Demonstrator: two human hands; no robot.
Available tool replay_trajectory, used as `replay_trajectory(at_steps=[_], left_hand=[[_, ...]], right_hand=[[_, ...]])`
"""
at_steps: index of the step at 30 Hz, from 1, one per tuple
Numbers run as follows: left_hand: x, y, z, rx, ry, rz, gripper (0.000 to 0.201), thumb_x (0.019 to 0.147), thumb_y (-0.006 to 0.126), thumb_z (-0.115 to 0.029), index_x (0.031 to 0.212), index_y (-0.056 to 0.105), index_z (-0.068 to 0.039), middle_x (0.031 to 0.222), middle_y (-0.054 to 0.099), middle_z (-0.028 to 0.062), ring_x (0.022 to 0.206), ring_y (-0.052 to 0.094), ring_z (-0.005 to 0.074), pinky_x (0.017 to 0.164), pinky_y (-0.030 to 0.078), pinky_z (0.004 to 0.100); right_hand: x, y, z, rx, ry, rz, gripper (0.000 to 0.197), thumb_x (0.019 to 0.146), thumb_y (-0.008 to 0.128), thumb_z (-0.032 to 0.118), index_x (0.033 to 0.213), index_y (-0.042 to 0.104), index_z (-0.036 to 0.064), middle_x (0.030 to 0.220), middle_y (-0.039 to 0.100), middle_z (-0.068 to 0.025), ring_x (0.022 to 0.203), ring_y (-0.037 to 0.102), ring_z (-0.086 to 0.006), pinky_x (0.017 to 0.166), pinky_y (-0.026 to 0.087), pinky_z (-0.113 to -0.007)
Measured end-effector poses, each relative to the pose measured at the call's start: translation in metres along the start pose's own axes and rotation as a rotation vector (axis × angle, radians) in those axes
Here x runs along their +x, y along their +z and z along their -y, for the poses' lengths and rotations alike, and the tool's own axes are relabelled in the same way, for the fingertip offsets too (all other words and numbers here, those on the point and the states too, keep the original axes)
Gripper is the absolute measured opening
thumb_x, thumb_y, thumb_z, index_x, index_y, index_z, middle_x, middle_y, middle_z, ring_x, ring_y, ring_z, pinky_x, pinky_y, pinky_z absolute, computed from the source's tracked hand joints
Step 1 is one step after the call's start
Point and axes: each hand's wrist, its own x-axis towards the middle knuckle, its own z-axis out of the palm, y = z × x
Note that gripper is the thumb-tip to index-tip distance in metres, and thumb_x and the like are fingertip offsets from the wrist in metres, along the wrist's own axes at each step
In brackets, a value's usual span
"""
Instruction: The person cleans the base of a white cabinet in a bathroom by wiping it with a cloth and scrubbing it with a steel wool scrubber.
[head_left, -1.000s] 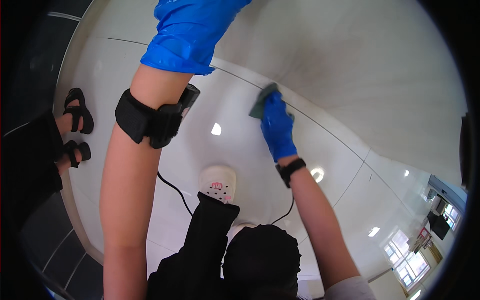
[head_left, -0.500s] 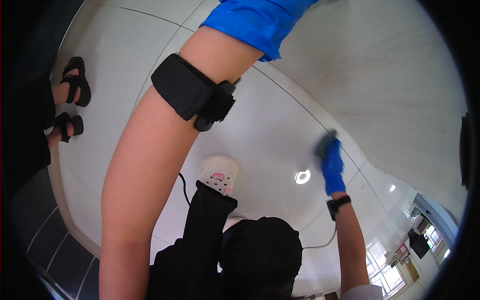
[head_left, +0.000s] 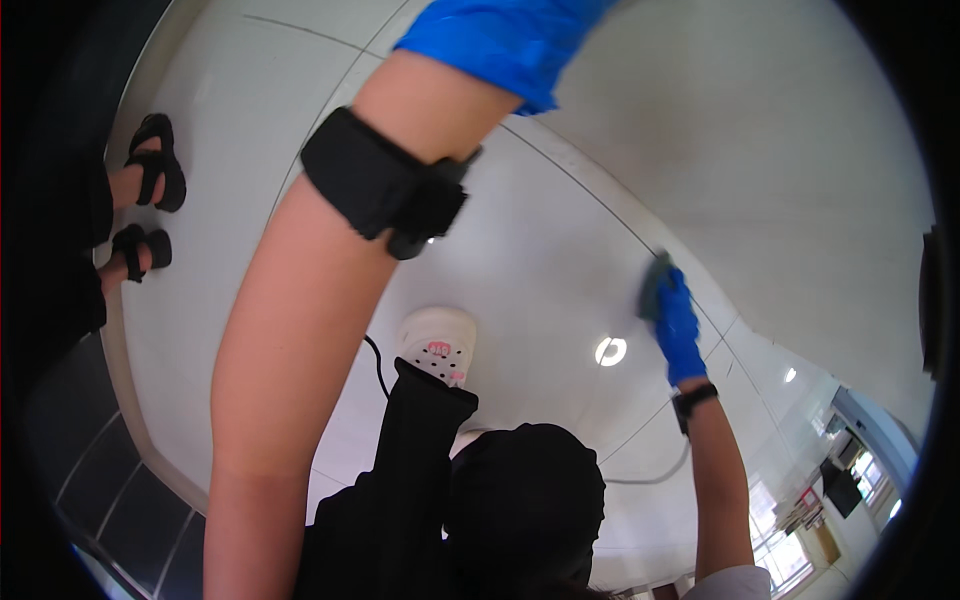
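My right hand (head_left: 678, 335) wears a blue glove and is closed on a dark green scouring pad (head_left: 655, 285), blurred by motion. The pad lies over the pale tiled floor (head_left: 560, 260), close to the edging strip at the foot of the light wall. My left forearm crosses the view with a black strap and a small black device (head_left: 425, 205) on it. The blue glove of my left hand (head_left: 500, 45) runs up to the top edge at the wall. Its fingers are hidden beyond the picture, so what they touch does not show.
My white clog (head_left: 438, 345) rests on the floor below the hands. Another person's black sandals (head_left: 155, 165) stand at the left. The light wall (head_left: 760, 180) rises along the right. A round reflection shines on the tiles; cables trail near my arms.
My right hand has shifted slightly to the right with the scouring pad, near the edging strip. The left forearm stays almost in place.
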Motion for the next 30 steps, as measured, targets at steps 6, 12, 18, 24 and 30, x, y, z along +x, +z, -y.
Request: replay_trajectory(at_steps=[6,12,18,24,30], left_hand=[[0.0,-0.004,0.0,0.02,0.0,0.002,0.083,0.073,0.072,-0.032,0.12,0.026,0.018,0.104,0.051,0.0307,0.088,0.059,0.0331,0.074,0.05,0.0344],[0.003,0.0,-0.004,0.006,0.013,0.003,0.084,0.073,0.072,-0.033,0.12,0.026,0.019,0.104,0.051,0.0316,0.088,0.059,0.034,0.074,0.05,0.0349],[0.0,0.007,-0.002,0.046,0.016,-0.003,0.085,0.073,0.072,-0.034,0.12,0.026,0.02,0.104,0.051,0.0325,0.087,0.059,0.0349,0.074,0.05,0.0353],[0.0,0.01,0.002,0.167,0.009,-0.037,0.086,0.073,0.071,-0.035,0.121,0.025,0.02,0.103,0.051,0.0334,0.087,0.059,0.0358,0.073,0.05,0.0358],[0.002,0.021,-0.002,0.238,-0.032,-0.052,0.087,0.073,0.071,-0.036,0.121,0.025,0.021,0.103,0.051,0.0343,0.087,0.06,0.0367,0.073,0.05,0.0363]], right_hand=[[0.003,0.006,0.009,-0.637,-0.247,0.093,0.049,0.09,0.04,0.01,0.136,0.026,0.002,0.132,0.039,-0.0192,0.12,0.042,-0.0292,0.098,0.036,-0.033],[0.073,0.172,0.099,-1.02,-0.977,-0.011,0.043,0.083,0.048,0.009,0.125,0.041,0.0031,0.116,0.047,-0.0152,0.104,0.051,-0.0287,0.083,0.043,-0.039],[0.078,0.145,0.079,-0.879,-1.181,-0.19,0.038,0.082,0.047,0.007,0.12,0.046,0.0023,0.113,0.055,-0.0135,0.095,0.057,-0.0274,0.078,0.048,-0.037],[-0.003,-0.015,-0.035,0.185,-0.059,-0.223,0.045,0.09,0.046,0.021,0.129,0.038,0.002,0.119,0.048,-0.006,0.104,0.048,-0.0142,0.091,0.037,-0.028],[0.012,0.055,-0.007,0.391,-0.25,-0.179,0.049,0.092,0.044,0.028,0.134,0.031,0.006,0.128,0.042,-0.0067,0.114,0.042,-0.0159,0.097,0.034,-0.03]])
